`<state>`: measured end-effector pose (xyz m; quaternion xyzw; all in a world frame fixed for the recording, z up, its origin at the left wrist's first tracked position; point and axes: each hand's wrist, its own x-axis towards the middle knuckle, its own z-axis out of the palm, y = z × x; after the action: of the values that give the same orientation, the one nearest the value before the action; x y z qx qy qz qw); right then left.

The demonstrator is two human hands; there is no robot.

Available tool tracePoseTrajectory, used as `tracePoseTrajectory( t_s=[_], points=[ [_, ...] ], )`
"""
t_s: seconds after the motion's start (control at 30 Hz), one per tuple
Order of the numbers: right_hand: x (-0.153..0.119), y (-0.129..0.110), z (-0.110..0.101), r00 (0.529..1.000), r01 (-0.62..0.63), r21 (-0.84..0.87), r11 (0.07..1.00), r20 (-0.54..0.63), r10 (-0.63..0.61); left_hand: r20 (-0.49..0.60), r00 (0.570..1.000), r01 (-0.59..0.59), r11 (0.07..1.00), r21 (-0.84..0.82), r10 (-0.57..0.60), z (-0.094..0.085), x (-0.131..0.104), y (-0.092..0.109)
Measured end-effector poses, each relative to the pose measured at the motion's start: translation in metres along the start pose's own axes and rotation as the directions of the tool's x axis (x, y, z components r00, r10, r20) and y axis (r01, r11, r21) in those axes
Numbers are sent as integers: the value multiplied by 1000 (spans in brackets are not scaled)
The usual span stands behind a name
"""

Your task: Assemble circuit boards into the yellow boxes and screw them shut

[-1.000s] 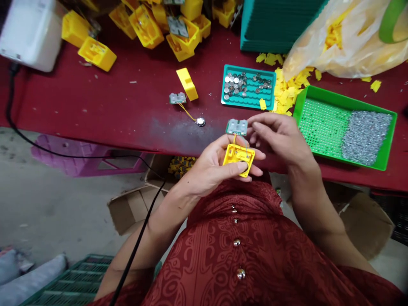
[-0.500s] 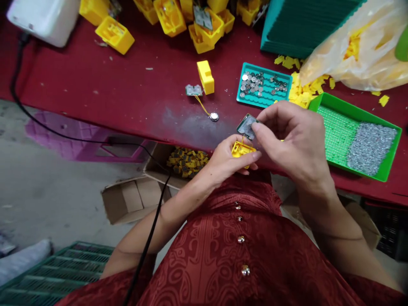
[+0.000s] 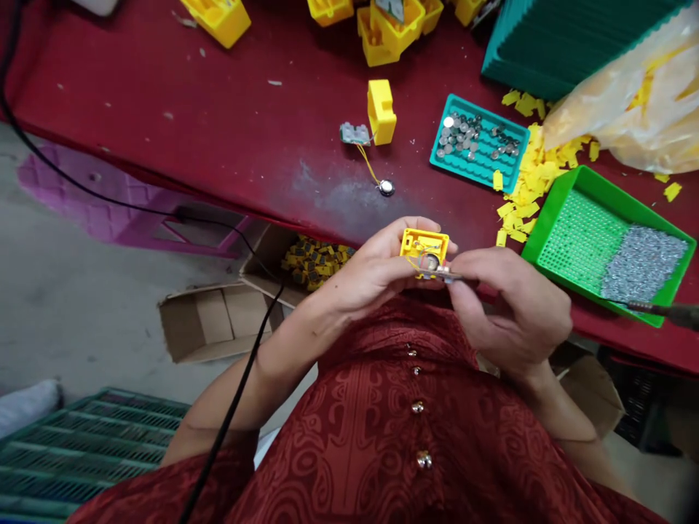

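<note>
My left hand (image 3: pixel 376 266) is closed around a small yellow plastic housing (image 3: pixel 424 239) whose open side faces up. Thin wires and a round metal part show inside it. Between the thumb and fingers of my right hand (image 3: pixel 505 306) is a small circuit board (image 3: pixel 445 274), seen edge-on at the housing's near side. Ahead on the table lies another circuit board (image 3: pixel 354 134), joined by yellow wires to a small round speaker-like disc (image 3: pixel 386 188). A yellow housing (image 3: pixel 381 113) stands beside that board.
A teal tray (image 3: pixel 480 169) holds small round metal pieces. Yellow plastic chips (image 3: pixel 527 189) lie between it and a green basket (image 3: pixel 554 200) of small metal screws. A screwdriver-like tool (image 3: pixel 680 314) reaches over the basket. A black cable (image 3: pixel 240 407) crosses near my left arm.
My right hand has lowered the circuit board and turned it edge-on against the yellow housing. The housing's opening now shows more. The view has shifted, and a tool appears at the basket.
</note>
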<state>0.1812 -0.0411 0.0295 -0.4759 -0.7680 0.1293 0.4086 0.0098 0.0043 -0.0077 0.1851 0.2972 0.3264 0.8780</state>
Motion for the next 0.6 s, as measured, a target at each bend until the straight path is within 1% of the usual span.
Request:
tracePoseTrajectory(
  t_s=[0.1, 0.17, 0.23, 0.33, 0.43, 0.5, 0.53, 0.6],
  points=[
    [1, 2, -5, 995, 80, -11, 997, 67, -79, 71, 996, 52, 997, -56, -48, 0, -5, 8],
    [2, 2, -9, 986, 120, -29, 992, 118, -115, 87, 993, 81, 994, -79, -74, 2, -8, 11],
    [2, 1, -13, 976, 149, -54, 987, 166, -139, 62, 994, 95, 993, -75, -90, 6, -8, 13],
    [1, -1, -17, 971, 147, -68, 987, 200, -131, 6, 997, 71, 997, -3, -71, 12, -7, 11],
    [1, -2, -17, 979, 112, -60, 992, 178, -99, -11, 999, 38, 998, 53, -37, 14, -4, 9],
    [2, -3, -16, 989, 83, -84, 993, 126, -73, -20, 1000, 21, 998, 64, -19, 15, -2, 8],
    [2, -3, -15, 994, 60, -109, 992, 94, -50, -24, 1000, 18, 998, 67, -16, 15, -2, 9],
    [2, -3, -13, 997, -26, -161, 987, 64, 37, -32, 999, 21, 997, 74, -18, 14, -1, 10]
  ],
)
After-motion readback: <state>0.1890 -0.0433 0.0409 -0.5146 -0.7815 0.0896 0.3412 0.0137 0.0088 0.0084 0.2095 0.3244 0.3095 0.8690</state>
